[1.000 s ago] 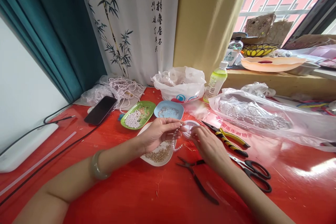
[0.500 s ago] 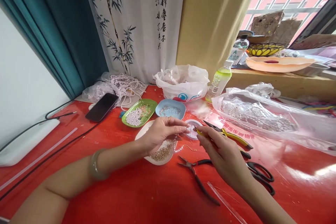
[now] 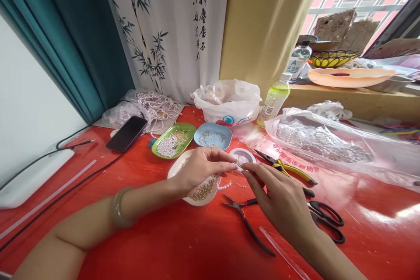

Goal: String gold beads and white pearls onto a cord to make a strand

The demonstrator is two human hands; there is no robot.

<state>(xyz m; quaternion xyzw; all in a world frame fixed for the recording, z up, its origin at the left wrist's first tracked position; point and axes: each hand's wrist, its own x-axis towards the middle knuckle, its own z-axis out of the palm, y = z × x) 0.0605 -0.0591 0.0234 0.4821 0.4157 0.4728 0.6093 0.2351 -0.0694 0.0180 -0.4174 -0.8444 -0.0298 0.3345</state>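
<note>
My left hand (image 3: 202, 168) is closed in a pinch above the white dish (image 3: 194, 202) of gold beads; whatever is between its fingertips is too small to make out. Facing it, my right hand (image 3: 278, 188) grips a thin gold-coloured pointed tool (image 3: 241, 166), whose tip meets the left fingertips. Most of this tool is hidden by the fingers. Just behind the fingertips lies a small round white spool or lid (image 3: 243, 154). A short string of pearl beads (image 3: 225, 186) rests beside the white dish.
Pliers with dark handles (image 3: 251, 232), yellow-and-black pliers (image 3: 297, 171) and black scissors (image 3: 328, 218) lie around my right hand. Behind stand a green tray (image 3: 157, 151) of beads, a blue tray (image 3: 226, 141), a plastic bag (image 3: 226, 111) and a bottle (image 3: 274, 100). A phone (image 3: 127, 134) lies left.
My right hand has moved slightly left, bringing the thin tool's tip to my left fingertips. Both hands were a little apart before. My left hand stays nearly in place, still pinched.
</note>
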